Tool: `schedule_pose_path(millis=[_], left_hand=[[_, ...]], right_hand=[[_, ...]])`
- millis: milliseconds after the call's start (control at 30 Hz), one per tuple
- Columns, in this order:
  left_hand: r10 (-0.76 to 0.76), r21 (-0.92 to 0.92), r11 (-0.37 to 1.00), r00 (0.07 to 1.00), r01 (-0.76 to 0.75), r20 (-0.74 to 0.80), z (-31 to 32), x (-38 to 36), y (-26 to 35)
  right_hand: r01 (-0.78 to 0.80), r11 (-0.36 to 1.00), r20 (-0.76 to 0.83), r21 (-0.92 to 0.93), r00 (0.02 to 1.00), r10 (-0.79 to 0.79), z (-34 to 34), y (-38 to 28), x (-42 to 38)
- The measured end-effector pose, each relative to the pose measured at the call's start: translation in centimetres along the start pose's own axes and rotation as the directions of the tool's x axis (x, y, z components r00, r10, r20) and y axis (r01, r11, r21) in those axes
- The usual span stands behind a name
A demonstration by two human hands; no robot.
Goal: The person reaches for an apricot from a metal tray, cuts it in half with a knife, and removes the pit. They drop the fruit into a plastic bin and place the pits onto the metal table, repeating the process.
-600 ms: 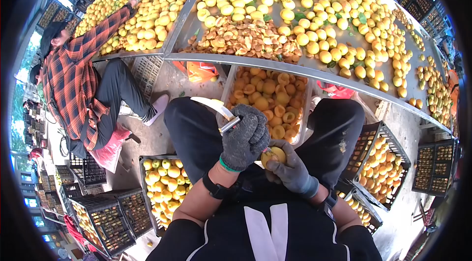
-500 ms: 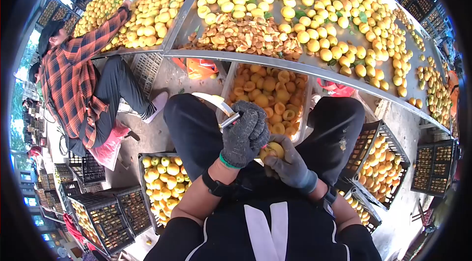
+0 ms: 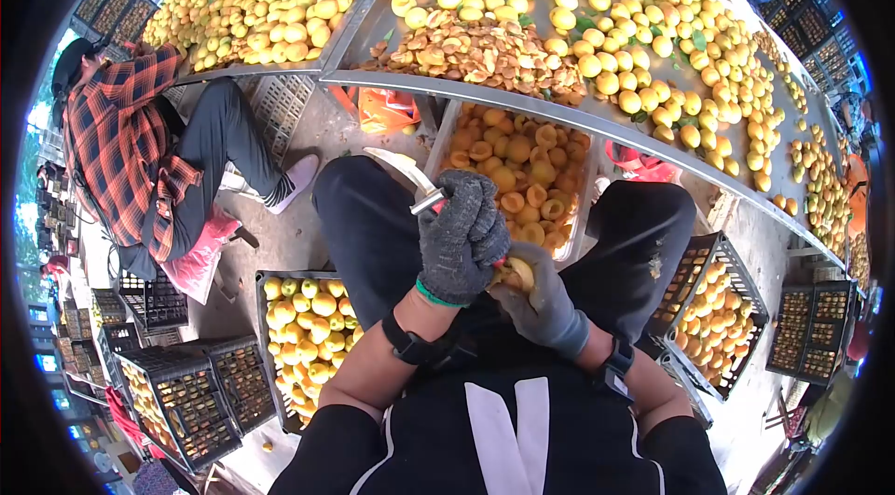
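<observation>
My left hand (image 3: 461,239), in a dark grey knit glove, is closed around the red handle of a knife (image 3: 410,175). Its curved blade sticks out up and to the left, away from the fruit. A red end below that fist meets an apricot (image 3: 518,275). My right hand (image 3: 545,309), in a lighter grey glove, has its fingers wrapped around that apricot, which looks cut open, though the fingers hide part of it. Between my knees stands a white crate (image 3: 585,197) with halved apricots (image 3: 522,169).
A metal-edged table (image 3: 466,96) ahead bears whole apricots (image 3: 643,38) and a heap of pits and scraps (image 3: 485,57). Black crates of apricots stand at my left (image 3: 264,346) and right (image 3: 746,346). A person in a plaid shirt (image 3: 121,141) sits at left.
The apricot has turned in my right hand and now shows a cut inner face. The knife blade has tilted more upright. At left, the person's reaching arm has drawn back from the table.
</observation>
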State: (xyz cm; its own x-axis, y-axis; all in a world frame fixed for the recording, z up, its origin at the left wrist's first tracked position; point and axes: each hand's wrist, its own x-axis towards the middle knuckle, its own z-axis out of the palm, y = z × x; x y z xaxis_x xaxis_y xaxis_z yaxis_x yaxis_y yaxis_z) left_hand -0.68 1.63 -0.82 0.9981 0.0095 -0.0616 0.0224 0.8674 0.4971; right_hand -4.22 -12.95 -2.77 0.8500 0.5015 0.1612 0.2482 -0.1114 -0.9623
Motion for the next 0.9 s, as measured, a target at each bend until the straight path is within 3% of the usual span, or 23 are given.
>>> schedule_pose_path(millis=[67,167,300,333,367,400,467,500,567,600,633,667,700,767,900], left_hand=[[-0.038,-0.052,0.998,0.999,0.038,-0.001,-0.1,0.0,0.0],[-0.069,-0.114,0.991,0.997,0.071,0.021,0.2,0.0,0.1],[-0.108,-0.167,0.98,0.994,0.104,-0.012,-0.6,0.3,-0.2],[-0.17,-0.117,0.98,0.982,0.16,-0.079,-0.9,0.5,-0.2],[-0.228,-0.07,0.973,0.963,0.219,-0.146,-1.0,0.6,-0.2],[-0.216,-0.05,0.976,0.966,0.211,-0.143,-0.9,0.3,-0.3],[-0.208,-0.008,0.978,0.965,0.209,-0.162,-0.6,-0.1,-0.4],[-0.199,0.034,0.977,0.963,0.208,-0.184,-0.3,-0.3,-0.3],[-0.192,0.021,0.979,0.956,0.201,-0.221,0.6,-0.4,0.1],[-0.151,0.026,0.987,0.971,0.159,-0.184,1.0,-0.5,0.4],[-0.106,0.026,0.993,0.983,0.111,-0.147,1.3,-0.6,0.7],[-0.102,0.0,0.995,0.985,0.103,-0.141,1.5,-0.9,0.9],[-0.107,0.001,0.994,0.984,0.108,-0.143,1.8,-1.0,1.0],[-0.141,0.02,0.989,0.981,0.145,-0.129,2.1,-1.2,1.2],[-0.22,-0.011,0.975,0.964,0.221,-0.147,0.8,-0.7,0.2]], right_hand=[[0.185,0.975,-0.051,-0.126,0.98,-0.192,0.1,0.2,-0.1],[0.271,0.927,-0.029,-0.26,0.957,-0.288,-0.3,0.5,0.0],[0.394,0.889,0.033,-0.234,0.917,-0.397,-1.0,0.4,0.7],[-0.052,0.951,0.095,0.304,0.995,0.024,-1.3,0.0,0.2],[-0.495,0.553,0.356,0.671,0.868,0.345,-1.5,-0.4,-0.1],[-0.493,0.555,0.355,0.67,0.869,0.343,-1.4,-0.7,-0.2],[-0.58,0.397,0.391,0.711,0.795,0.463,-0.9,-1.5,-0.3],[-0.577,0.396,0.384,0.714,0.796,0.468,-0.8,-1.9,-0.3],[-0.559,0.662,0.265,0.499,0.826,0.498,-0.6,-2.4,-0.2],[-0.557,0.66,0.254,0.503,0.826,0.503,-0.2,-1.8,-0.3],[-0.258,0.904,0.103,0.342,0.966,0.236,0.3,-0.6,-0.4],[0.086,0.989,0.02,0.119,0.996,-0.089,0.5,0.1,-0.5],[0.082,0.989,0.016,0.121,0.996,-0.085,0.3,0.2,-0.5],[0.241,0.971,0.069,0.005,0.968,-0.241,-0.1,0.3,-0.2],[0.262,0.962,0.143,-0.075,0.958,-0.25,-1.0,1.3,-0.3]])
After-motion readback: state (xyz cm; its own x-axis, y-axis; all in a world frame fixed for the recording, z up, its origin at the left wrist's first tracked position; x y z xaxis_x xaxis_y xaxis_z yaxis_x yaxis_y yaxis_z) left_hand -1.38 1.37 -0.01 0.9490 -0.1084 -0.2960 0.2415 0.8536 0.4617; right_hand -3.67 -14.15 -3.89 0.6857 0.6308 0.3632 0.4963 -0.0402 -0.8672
